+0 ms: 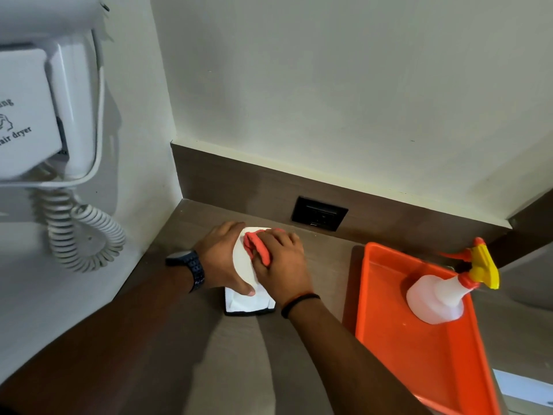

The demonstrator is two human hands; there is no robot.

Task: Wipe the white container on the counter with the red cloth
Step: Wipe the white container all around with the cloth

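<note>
A white container (244, 265) with a black base stands on the brown counter (185, 339) near the left corner. My left hand (223, 259) grips its left side, thumb along the front. My right hand (281, 265) presses a bunched red cloth (257, 247) onto the container's top and right side. Both hands hide most of the container; only its top face and lower front show.
An orange tray (434, 369) lies to the right and holds a white spray bottle (437, 298) with a yellow and red trigger. A black wall socket (319, 213) sits behind the container. A wall-mounted hair dryer (45, 115) with a coiled cord hangs at the left.
</note>
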